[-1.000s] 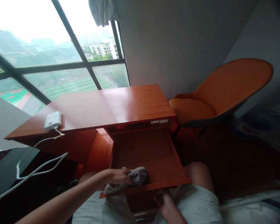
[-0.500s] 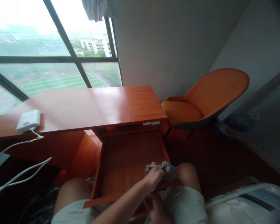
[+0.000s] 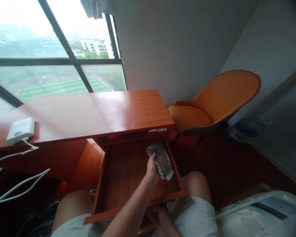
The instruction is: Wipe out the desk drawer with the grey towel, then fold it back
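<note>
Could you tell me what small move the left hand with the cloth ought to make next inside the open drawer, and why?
Probably a stroke leftward along the back. The left hand presses the grey cloth against the drawer's right wall near its far corner, while the floor to the left lies uncovered.

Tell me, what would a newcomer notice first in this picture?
The pulled-out wooden drawer under the red-brown desk, where the left hand presses a grey cloth along its right inner side. Next, the orange chair in the corner at right, and the big window behind the desk.
</note>
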`<state>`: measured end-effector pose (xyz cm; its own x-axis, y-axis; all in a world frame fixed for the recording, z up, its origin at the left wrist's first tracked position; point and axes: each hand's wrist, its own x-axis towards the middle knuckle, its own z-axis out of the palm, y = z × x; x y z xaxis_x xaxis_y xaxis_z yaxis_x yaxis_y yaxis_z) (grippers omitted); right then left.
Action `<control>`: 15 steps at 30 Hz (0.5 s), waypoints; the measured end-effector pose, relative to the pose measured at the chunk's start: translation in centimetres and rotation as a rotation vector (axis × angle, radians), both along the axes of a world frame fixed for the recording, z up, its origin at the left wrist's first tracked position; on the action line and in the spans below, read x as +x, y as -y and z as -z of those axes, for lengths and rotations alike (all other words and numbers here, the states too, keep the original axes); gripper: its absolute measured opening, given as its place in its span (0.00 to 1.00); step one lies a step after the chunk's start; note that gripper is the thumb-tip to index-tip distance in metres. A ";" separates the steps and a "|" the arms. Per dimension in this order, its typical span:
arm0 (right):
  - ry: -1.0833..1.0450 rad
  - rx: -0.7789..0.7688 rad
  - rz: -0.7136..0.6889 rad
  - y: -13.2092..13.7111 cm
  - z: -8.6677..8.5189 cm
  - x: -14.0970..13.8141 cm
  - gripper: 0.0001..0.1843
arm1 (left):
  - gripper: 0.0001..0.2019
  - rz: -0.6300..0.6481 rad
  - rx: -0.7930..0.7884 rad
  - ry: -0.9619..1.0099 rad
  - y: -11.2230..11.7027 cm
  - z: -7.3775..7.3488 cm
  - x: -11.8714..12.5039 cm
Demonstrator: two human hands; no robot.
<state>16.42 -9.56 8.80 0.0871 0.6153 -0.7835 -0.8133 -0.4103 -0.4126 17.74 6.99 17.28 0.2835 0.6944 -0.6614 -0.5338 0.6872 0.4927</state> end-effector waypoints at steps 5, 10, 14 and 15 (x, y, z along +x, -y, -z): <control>-0.093 0.161 -0.543 1.2 -4.8 3.4 0.14 | 0.21 -0.057 0.209 -0.094 0.5 -1.6 -1.7; 0.268 0.355 -0.079 -1.2 -9.8 9.1 0.24 | 0.24 0.054 0.426 -0.209 3.2 -3.3 -3.0; 0.407 0.491 0.067 -3.8 -11.0 10.1 0.34 | 0.25 0.233 0.712 -0.364 6.1 -4.2 -1.6; 0.399 0.475 0.069 -4.2 -10.9 10.0 0.34 | 0.26 0.315 0.804 -0.424 6.9 -4.4 -1.2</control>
<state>26.42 -5.32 19.67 0.3684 0.8712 -0.3246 -0.5767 -0.0597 -0.8148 16.54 0.11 21.68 0.3810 0.9178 -0.1115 -0.0517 0.1415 0.9886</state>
